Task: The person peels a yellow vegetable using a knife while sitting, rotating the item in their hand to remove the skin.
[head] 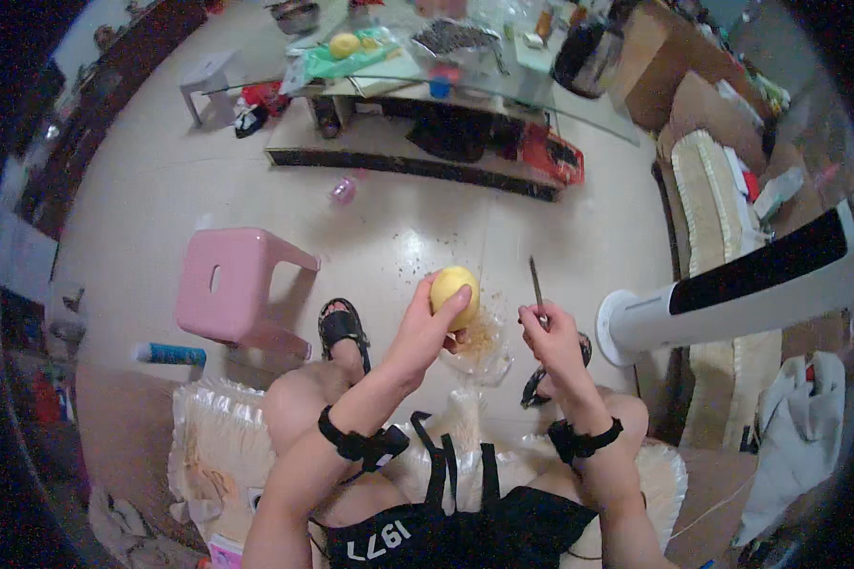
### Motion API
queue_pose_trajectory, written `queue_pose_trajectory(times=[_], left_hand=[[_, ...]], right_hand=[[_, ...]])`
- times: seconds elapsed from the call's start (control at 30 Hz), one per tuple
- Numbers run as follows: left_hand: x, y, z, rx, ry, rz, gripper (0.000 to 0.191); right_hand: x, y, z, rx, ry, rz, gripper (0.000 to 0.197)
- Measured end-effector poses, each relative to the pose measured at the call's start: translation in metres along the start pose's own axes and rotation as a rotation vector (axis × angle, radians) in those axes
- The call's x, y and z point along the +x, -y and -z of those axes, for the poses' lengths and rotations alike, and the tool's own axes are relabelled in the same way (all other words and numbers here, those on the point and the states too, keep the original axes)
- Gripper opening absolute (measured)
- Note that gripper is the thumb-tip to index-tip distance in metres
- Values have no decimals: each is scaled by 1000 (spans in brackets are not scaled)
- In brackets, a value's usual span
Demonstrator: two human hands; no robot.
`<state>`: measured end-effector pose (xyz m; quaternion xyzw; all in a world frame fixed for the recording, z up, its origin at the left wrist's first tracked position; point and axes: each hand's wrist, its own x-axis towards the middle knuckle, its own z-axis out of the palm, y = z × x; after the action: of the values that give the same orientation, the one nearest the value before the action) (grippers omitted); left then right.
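Observation:
My left hand grips a smooth pale-yellow round fruit, thumb across its near side. To the right, my right hand holds a thin, dark-bladed knife-like tool with its tip pointing away from me. The blade is apart from the fruit. Below the hands, a clear plastic bag lies spread on the floor between my feet. Yellowish-brown peelings are heaped on it. My left fingers hide part of the fruit's underside.
A pink plastic stool stands at left, near a blue cylindrical container. A white tower fan leans into view at right. Ahead is a glass-topped coffee table bearing bags and fruit. Small dark bits dot the floor.

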<state>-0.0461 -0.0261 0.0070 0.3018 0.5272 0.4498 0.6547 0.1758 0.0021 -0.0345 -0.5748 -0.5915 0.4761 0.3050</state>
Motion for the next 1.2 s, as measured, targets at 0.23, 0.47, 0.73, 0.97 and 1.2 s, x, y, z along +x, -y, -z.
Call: queue_pose_trajectory(times=[0.23, 0.47, 0.73, 0.97, 1.2], left_hand=[[2, -18, 10, -442, 146, 110, 63], [13, -17, 4, -590, 118, 276, 49], [47, 4, 2, -632, -11, 492, 54], [40, 36, -5, -770, -260, 851, 50], [63, 11, 4, -622, -250, 800, 42]], right_hand=[[-16, 52, -5, 339, 67, -292, 15], [-12, 22, -28, 252, 135, -439, 30], [15, 6, -26, 603, 62, -669, 38], [10, -8, -40, 381, 106, -883, 33], [25, 20, -38, 480, -91, -898, 32]])
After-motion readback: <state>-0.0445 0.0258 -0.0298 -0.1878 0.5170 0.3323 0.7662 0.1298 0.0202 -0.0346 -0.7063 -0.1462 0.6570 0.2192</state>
